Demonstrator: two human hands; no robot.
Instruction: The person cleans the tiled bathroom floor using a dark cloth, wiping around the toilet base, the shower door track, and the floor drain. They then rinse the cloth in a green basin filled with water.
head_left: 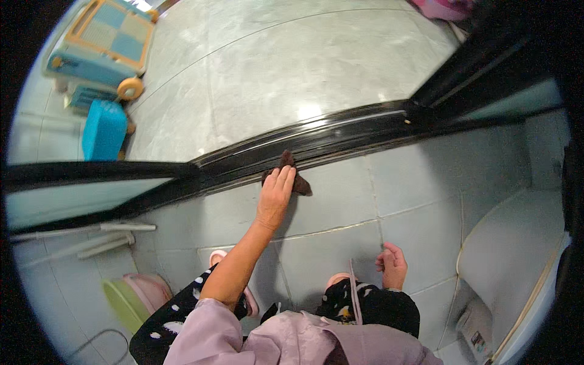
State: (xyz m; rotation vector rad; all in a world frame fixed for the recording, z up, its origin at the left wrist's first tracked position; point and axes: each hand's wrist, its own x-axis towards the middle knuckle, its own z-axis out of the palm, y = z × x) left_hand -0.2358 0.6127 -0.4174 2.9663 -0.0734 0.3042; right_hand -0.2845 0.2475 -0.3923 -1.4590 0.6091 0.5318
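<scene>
My left hand (pixel 277 196) lies palm down on a dark brown cloth (pixel 301 185), pressing it against the near edge of a black metal door track (pixel 333 134). One corner of the cloth sticks up over the track, and another spreads onto the grey floor tile (pixel 337 196). The palm and thumb are hidden from above. By my right knee hangs my right hand (pixel 393 267), its fingers loosely curled and partly apart, with nothing seen in it.
Black door frames rise at the track's left (pixel 105 175) and right (pixel 474 68). Beyond stand a wheeled toy board (pixel 109 34) and a bright blue box (pixel 104 130). Nearer are white tubes (pixel 114 237), a green basin (pixel 123 303), a pink basin (pixel 148 292) and a white rounded fixture (pixel 506 255).
</scene>
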